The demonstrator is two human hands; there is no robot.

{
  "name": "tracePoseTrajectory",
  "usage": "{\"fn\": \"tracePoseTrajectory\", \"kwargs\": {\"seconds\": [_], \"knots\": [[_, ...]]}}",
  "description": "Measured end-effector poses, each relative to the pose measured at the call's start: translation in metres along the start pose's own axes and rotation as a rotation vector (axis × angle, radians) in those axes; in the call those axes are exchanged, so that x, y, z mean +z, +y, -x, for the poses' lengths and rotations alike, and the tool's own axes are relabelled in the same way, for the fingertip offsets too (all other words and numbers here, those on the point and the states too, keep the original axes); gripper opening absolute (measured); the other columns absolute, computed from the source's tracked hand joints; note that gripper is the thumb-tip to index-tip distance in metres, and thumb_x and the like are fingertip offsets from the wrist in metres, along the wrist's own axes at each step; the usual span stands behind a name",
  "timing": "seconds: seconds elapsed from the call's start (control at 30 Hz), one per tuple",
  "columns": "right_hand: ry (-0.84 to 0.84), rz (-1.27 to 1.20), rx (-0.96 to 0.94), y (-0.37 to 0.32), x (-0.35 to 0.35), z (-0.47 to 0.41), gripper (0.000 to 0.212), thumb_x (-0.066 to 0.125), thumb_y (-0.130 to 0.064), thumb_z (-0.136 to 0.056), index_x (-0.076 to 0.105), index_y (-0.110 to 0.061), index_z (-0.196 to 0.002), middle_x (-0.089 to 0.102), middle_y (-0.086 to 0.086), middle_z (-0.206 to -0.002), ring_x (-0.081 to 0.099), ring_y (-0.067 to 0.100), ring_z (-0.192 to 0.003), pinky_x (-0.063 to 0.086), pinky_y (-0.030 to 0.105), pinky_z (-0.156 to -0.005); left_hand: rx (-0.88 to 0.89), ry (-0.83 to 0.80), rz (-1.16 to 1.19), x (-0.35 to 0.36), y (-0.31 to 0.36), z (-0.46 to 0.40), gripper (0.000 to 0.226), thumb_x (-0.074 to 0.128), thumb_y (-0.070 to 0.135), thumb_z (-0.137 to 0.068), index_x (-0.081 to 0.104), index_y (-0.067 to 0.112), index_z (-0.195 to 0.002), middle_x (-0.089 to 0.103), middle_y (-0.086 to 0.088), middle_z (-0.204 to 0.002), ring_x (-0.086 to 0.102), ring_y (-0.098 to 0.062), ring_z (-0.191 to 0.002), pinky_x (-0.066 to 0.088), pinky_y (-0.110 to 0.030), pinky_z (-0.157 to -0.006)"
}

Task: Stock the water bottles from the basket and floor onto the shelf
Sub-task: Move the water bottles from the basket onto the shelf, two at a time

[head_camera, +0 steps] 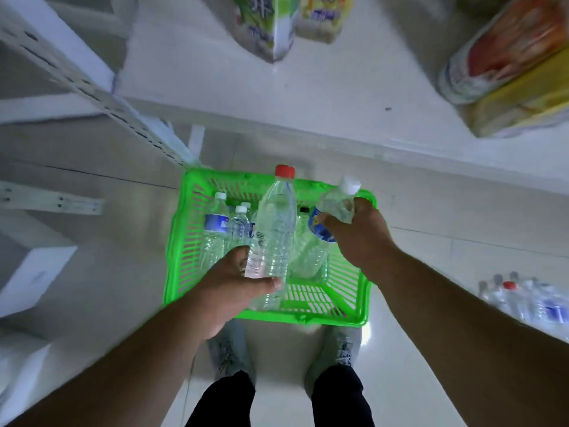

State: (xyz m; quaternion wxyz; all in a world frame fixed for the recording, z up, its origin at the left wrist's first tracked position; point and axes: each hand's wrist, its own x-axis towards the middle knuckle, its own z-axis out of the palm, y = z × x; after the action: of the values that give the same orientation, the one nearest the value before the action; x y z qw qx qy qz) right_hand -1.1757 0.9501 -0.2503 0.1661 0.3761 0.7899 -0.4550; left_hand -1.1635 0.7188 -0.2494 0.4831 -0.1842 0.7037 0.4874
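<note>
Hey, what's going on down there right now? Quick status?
Left hand grips red-capped bottle; right hand grips white-capped bottle. Both above green basket, more bottles inside. Shelf ahead, nothing blocking.

A shop aisle: white slotted shelving (92, 90) holding packaged goods (508, 66); green shopping basket (308, 315) on floor.

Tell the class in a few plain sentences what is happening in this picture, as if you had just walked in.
A person stands over a green basket on the floor, holding a water bottle in each hand. The left hand grips a red-capped bottle; the right hand grips a white-capped bottle. More bottles remain in the basket, and another cluster of bottles stands on the floor to the right. The white shelf ahead holds packaged goods but no water bottles in view.
</note>
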Motion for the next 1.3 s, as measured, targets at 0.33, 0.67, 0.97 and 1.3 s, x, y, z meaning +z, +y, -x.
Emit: {"fn": "tracePoseTrajectory", "kwargs": {"seconds": [0.33, 0.67, 0.97, 1.3], "knots": [[0.047, -0.113, -0.223, -0.130, -0.085, 0.158, 0.026, 0.080, -0.034, -0.077, 0.074, -0.021, -0.099, 0.076, -0.005, -0.085, 0.068, 0.009, -0.072, 0.050, 0.021, -0.062, 0.198, 0.002, 0.141, -0.042, 0.075, 0.174, 0.066, 0.082, 0.017, -0.056, 0.058, 0.015, -0.118, 0.075, -0.005, -0.107, 0.070, -0.022, -0.103, 0.050, -0.048, -0.101], [-0.040, -0.401, -0.505, -0.203, -0.180, 0.350, 0.026, 0.078, -0.015, -0.083, 0.070, -0.023, -0.106, 0.077, -0.004, -0.098, 0.072, 0.006, -0.087, 0.055, 0.016, -0.071, 0.432, 0.082, 0.040, -0.045, 0.106, 0.375, 0.054, 0.084, 0.012, -0.077, 0.055, 0.026, -0.120, 0.074, 0.008, -0.110, 0.070, -0.005, -0.100, 0.055, -0.016, -0.080], [0.038, -0.406, -0.722, -0.273, -0.273, 0.489, 0.017, 0.080, -0.022, -0.082, 0.073, -0.019, -0.097, 0.077, -0.007, -0.082, 0.070, -0.001, -0.069, 0.050, 0.011, -0.059, 0.688, 0.200, -0.028, -0.021, 0.144, 0.517, 0.055, 0.082, 0.003, -0.075, 0.055, 0.025, -0.118, 0.074, 0.007, -0.107, 0.070, -0.004, -0.098, 0.051, -0.010, -0.073], [0.050, -0.470, -0.851, -0.318, -0.339, 0.569, 0.013, 0.073, -0.028, -0.089, 0.074, -0.015, -0.093, 0.077, 0.001, -0.078, 0.072, 0.013, -0.070, 0.056, 0.022, -0.064, 0.855, 0.287, -0.030, -0.007, 0.193, 0.596, 0.052, 0.085, 0.002, -0.071, 0.063, 0.021, -0.114, 0.077, 0.005, -0.103, 0.073, -0.012, -0.095, 0.056, -0.026, -0.083]]}}
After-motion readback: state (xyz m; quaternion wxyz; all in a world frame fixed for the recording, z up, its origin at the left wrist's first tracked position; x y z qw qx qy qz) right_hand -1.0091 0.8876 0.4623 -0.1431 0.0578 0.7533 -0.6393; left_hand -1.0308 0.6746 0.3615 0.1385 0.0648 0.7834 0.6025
